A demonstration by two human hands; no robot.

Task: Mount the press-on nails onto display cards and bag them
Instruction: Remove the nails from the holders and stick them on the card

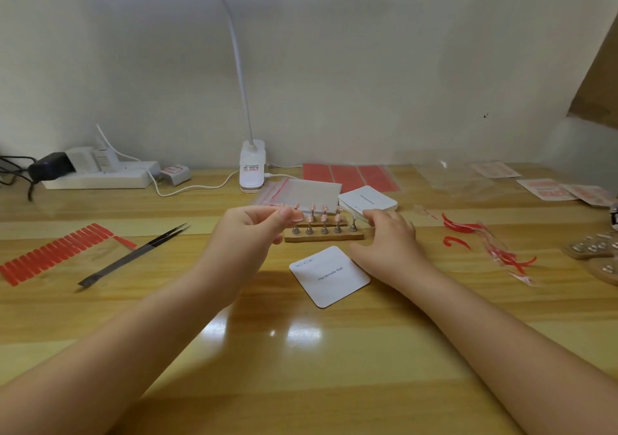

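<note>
A white display card (pixel 329 275) printed "Handmade Nail" lies flat on the wooden desk (pixel 301 351) in front of me. Behind it a wooden stand (pixel 322 235) carries several pink press-on nails on metal pegs. My left hand (pixel 249 234) hovers at the stand's left end, thumb and fingers pinched on one pink nail (pixel 295 215). My right hand (pixel 389 237) rests palm down at the stand's right end, fingers touching a stack of white cards (pixel 368 198). Clear zip bags (pixel 301 190) with red seals lie behind the stand.
Black tweezers (pixel 133 255) and a strip of red adhesive tabs (pixel 53 254) lie at the left. Red tab sheets (pixel 347 177), peeled red backing scraps (pixel 485 244), clear film and more stands sit at the right. A clip lamp (pixel 252 170) and power strip (pixel 100 173) stand at the back.
</note>
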